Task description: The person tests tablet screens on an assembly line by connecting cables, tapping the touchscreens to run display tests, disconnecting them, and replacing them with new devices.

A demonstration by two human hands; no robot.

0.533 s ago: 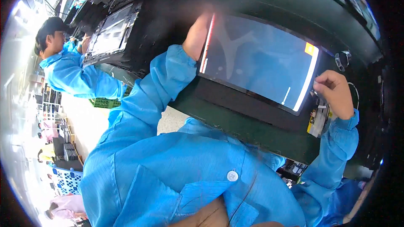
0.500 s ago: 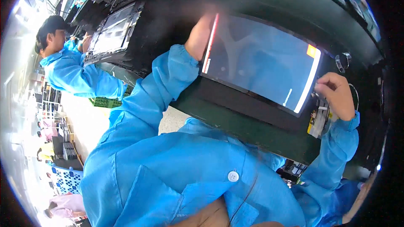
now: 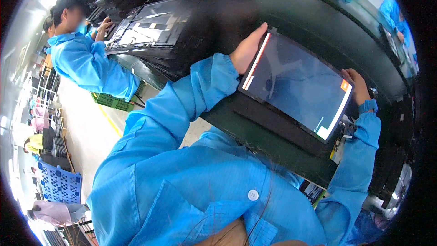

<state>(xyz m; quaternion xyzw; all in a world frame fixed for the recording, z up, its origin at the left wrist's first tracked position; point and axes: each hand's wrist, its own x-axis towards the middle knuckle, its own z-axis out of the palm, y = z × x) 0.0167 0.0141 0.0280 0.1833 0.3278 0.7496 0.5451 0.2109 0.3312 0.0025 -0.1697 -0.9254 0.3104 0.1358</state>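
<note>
A flat display panel [image 3: 300, 84] with a dark bluish, glossy face tilts in front of me, above a black pad [image 3: 277, 127] on the dark green bench [image 3: 284, 155]. A red-and-white strip runs along its left edge; a white strip with an orange corner patch lines the right. My left hand [image 3: 248, 51] grips the panel's left edge, fingers partly hidden behind it. At the far right corner, my right hand [image 3: 357, 85] is closed around the edge, its fingertips mostly out of sight. Small parts with a yellow label [image 3: 337, 148] lie by my right forearm.
A stack of dark panels [image 3: 150, 25] stands on the left, with a co-worker [image 3: 84, 59] in blue beyond it. On the floor there is a green crate [image 3: 114, 101]. Further people in blue [image 3: 396, 20] work across the bench at the far right.
My right hand has gone from a pinch beside the panel's right edge to a hold on its far right corner. The left hand stays on the left edge, and the whole view has shifted.
</note>
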